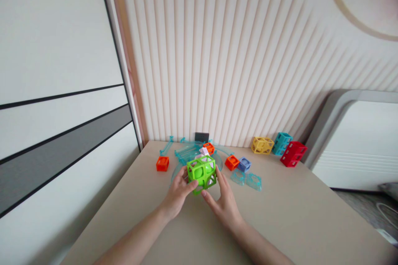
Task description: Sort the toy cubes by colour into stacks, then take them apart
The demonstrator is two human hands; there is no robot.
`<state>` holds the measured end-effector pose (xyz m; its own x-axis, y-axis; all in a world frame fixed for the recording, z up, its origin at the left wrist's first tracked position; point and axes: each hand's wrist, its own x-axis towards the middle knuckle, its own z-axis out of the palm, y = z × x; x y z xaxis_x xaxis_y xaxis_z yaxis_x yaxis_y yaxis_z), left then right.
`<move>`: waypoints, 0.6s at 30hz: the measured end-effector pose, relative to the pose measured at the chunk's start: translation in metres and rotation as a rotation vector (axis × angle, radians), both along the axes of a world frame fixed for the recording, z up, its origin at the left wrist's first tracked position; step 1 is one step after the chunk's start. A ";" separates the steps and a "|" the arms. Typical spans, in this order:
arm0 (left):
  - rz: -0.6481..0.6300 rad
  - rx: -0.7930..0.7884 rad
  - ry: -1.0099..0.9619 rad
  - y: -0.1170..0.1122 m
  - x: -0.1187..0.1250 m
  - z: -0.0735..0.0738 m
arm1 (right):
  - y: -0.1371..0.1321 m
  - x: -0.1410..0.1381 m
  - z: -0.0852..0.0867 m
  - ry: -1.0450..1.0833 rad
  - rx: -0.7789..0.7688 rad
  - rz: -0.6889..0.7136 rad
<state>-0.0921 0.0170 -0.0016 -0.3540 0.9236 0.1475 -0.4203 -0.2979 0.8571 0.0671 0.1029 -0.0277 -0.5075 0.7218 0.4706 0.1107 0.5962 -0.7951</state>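
Observation:
A bright green openwork plastic block point(202, 172), made of joined cube frames, is held up over the table between my two hands. My left hand point(179, 190) grips its left side, with the thumb across the lower front. On the other side my right hand point(224, 201) has its fingers along the block's right edge and its thumb near the bottom corner. Behind the block lie transparent teal plastic parts point(188, 153), a pale pink piece point(204, 151) and an orange cube point(209, 148), partly covered by it.
Another orange cube point(162, 163) sits at the left. To the right are an orange cube point(231, 162), a blue-violet cube point(244, 164) and clear teal pieces point(254, 181). Yellow point(262, 145), teal point(282, 143) and red point(293, 154) frame blocks stand near the ribbed wall point(199, 58).

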 end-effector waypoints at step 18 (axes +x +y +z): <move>0.093 -0.005 0.363 -0.002 0.005 -0.010 | 0.017 0.005 0.013 0.072 0.007 -0.192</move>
<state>-0.0874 0.0155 -0.0113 -0.3618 0.8909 0.2747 -0.0597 -0.3162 0.9468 0.0724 0.1203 -0.0142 -0.3257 0.7984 0.5064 0.1654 0.5755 -0.8009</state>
